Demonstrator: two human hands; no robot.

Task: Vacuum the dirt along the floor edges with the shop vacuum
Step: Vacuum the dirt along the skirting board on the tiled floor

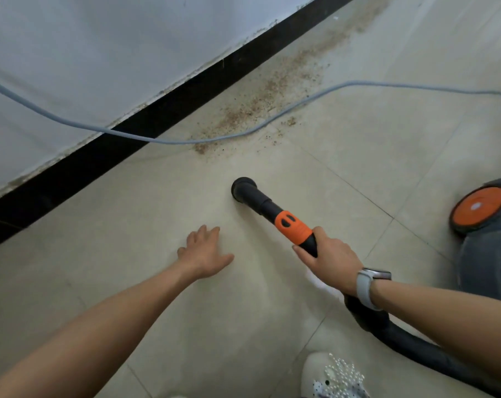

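My right hand (329, 258) grips the black and orange vacuum wand (283, 222). Its round black nozzle (243, 188) points down at the pale tiled floor (128, 268), short of the dirt. Brown dirt (260, 101) lies in a band along the black skirting (146, 130), running up to the right. My left hand (205, 252) hovers over the tiles with its fingers spread, holding nothing. The black hose (392, 334) curves back under my right arm. The grey vacuum body with an orange wheel (480, 209) sits at the right edge.
A grey power cord (301, 103) runs across the wall and over the dirt patch to the right. The white wall (85, 53) rises above the skirting. My white beaded shoe (334, 376) stands at the bottom.
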